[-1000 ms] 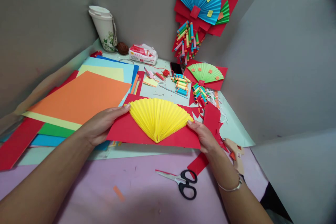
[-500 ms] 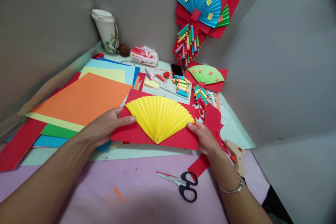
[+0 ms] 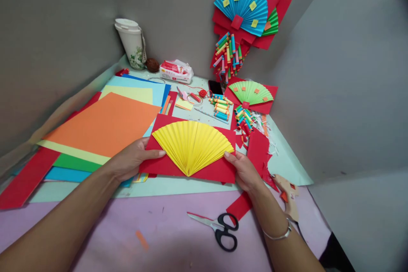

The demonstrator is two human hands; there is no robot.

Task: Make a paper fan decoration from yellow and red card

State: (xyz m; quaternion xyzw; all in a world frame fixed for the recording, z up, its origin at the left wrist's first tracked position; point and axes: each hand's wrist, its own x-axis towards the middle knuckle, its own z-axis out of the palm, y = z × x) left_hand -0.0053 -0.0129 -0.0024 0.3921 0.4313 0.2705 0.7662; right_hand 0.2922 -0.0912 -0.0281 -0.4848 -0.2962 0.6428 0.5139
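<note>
We see a tabletop with a pale lilac covering (image 3: 105,238), its back part overlaid by a mint-green sheet (image 3: 288,155). On the lilac we find steel scissors with black looped handles (image 3: 217,223) and a short orange paper strip (image 3: 142,240); a beige glue gun (image 3: 291,204) lies across the sheet's edge. On the mint we have a stack of coloured paper sheets (image 3: 105,123), a white, leaf-printed lidded cup (image 3: 130,46), a red-and-white soft packet (image 3: 176,73) and small multicoloured paper tubes (image 3: 221,115).

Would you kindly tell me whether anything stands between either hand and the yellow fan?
Nothing visible does: the left hand and right hand grip the red card behind the yellow fan, each thumb at a side edge of it. The scissors lie apart, nearer the camera.
</note>
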